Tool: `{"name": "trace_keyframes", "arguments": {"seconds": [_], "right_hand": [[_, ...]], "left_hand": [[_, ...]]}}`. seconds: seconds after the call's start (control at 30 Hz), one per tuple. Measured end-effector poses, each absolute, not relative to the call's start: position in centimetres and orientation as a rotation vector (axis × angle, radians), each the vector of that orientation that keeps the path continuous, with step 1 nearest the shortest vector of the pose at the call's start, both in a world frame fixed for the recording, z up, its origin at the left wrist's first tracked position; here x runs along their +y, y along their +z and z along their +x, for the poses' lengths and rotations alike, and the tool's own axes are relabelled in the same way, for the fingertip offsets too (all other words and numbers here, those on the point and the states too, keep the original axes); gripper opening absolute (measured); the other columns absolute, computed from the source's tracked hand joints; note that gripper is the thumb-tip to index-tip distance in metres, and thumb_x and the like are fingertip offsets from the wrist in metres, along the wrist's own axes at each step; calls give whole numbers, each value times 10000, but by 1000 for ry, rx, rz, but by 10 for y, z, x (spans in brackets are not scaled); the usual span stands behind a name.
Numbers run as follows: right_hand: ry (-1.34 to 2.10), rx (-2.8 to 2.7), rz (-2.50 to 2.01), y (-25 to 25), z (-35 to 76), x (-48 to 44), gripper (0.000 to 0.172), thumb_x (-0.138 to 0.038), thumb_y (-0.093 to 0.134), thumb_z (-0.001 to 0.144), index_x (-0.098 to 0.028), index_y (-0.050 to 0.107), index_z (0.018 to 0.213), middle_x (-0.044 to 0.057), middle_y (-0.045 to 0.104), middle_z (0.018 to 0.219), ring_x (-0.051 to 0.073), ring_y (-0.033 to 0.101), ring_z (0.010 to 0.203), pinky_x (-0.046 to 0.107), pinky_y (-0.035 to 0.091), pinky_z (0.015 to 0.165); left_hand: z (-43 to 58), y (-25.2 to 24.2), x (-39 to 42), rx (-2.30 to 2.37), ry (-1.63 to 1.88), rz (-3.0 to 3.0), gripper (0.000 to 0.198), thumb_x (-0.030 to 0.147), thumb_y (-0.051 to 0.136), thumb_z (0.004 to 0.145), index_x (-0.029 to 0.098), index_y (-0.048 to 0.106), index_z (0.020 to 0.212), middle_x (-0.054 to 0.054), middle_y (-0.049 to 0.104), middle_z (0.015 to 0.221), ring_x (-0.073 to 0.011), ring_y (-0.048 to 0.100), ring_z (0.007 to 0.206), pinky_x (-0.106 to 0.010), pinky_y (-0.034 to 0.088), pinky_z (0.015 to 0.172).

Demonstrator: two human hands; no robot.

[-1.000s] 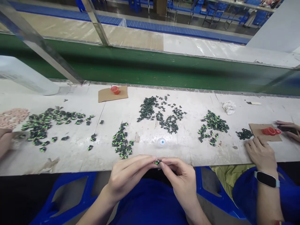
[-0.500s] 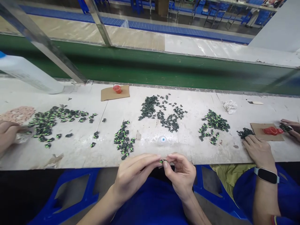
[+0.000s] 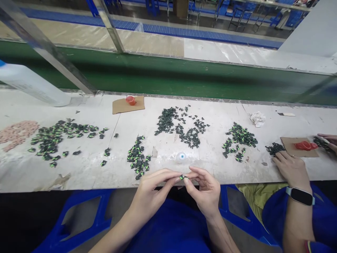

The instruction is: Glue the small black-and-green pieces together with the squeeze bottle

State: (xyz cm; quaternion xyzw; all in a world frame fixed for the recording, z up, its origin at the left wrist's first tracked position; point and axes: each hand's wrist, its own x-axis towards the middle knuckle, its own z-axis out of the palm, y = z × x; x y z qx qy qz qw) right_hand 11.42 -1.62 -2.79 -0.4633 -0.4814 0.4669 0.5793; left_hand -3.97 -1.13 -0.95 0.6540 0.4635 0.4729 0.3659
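Between my fingertips is a small black and green piece [image 3: 182, 177], just above the table's front edge. My left hand [image 3: 155, 189] pinches it from the left with thumb and fingers. From the other side, my right hand [image 3: 204, 189] closes thumb and fingers on the same piece. Just beyond my hands sits a small pale round thing with a blue dot [image 3: 182, 156]. A pile of similar black and green pieces [image 3: 138, 158] lies to the left of my hands. Farther back spread many small dark pieces [image 3: 165, 121].
A red cup [image 3: 131, 101] stands on cardboard [image 3: 119, 106] at the back. To the left are another black and green pile [image 3: 50, 138], pink pieces [image 3: 19, 131] and a white bottle [image 3: 31, 84]. At right, a co-worker's hand [image 3: 291, 168] touches dark pieces beside another pile [image 3: 240, 137].
My hands have risen slightly, and the piece between them shows more clearly. The hand at the far left has left the view, uncovering more of the pink pieces.
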Motion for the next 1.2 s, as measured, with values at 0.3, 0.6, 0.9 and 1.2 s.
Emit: {"name": "trace_keyframes", "arguments": {"seconds": [0.3, 0.6, 0.9, 1.2], "right_hand": [[1171, -1062, -1055, -33, 117, -14, 267, -79, 726, 659, -203, 685, 892, -1, 717, 670, 145, 707, 628, 222, 598, 608], [1200, -959, -954, -40, 115, -11, 271, -73, 726, 633, -222, 631, 840, -39, 634, 605, 104, 619, 555, 182, 529, 530], [1099, -1304, -1253, -44, 165, 5, 98, -215, 721, 710, -201, 722, 807, 35, 721, 728, 161, 676, 626, 268, 576, 597], [166, -1119, -1794, -69, 229, 45, 293, -400, 702, 704, -145, 728, 846, 144, 696, 981, 276, 634, 920, 483, 530, 834]], "left_hand": [[-36, -7, -8, 1088, 1307, 1804, 187, 70, 611, 848, 200, 719, 927, -13, 738, 750, -118, 692, 634, -173, 558, 587], [-24, -7, -16, 1155, 1307, 1794, 166, 73, 602, 857, 195, 705, 904, -19, 716, 733, -115, 668, 601, -184, 534, 555], [-71, -10, 0, 1100, 676, 1714, 420, 323, 536, 913, 255, 531, 1328, -20, 767, 876, -164, 726, 708, -258, 593, 688], [-115, -64, 29, 1985, 731, 2203, 317, 308, 423, 923, 210, 724, 900, -100, 733, 863, -283, 593, 865, -403, 500, 763]]}}
